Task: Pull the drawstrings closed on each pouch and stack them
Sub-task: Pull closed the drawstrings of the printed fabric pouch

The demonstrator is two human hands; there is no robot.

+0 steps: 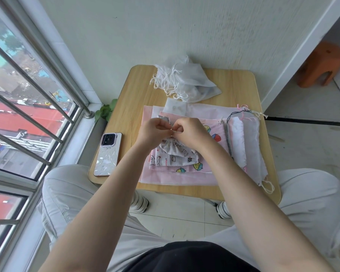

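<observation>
A small grey cartoon-print pouch (175, 149) lies on a stack of flat pouches (165, 173) in the middle of the wooden table (234, 85); its mouth is gathered into folds. My left hand (152, 132) and my right hand (188, 132) meet just above that mouth, and each pinches the pouch's drawstring between fingertips. The string itself is mostly hidden by the fingers. A pile of white mesh pouches (183, 79) with loose white cords lies at the back. Several cinched pouches (245, 142) lie in a row at the right.
A phone (108, 154) lies face down near the table's left edge. A window with metal bars (28, 107) runs along the left, a green leaf (106, 110) by its sill. An orange stool (320, 63) stands at the far right. My knees flank the table's front.
</observation>
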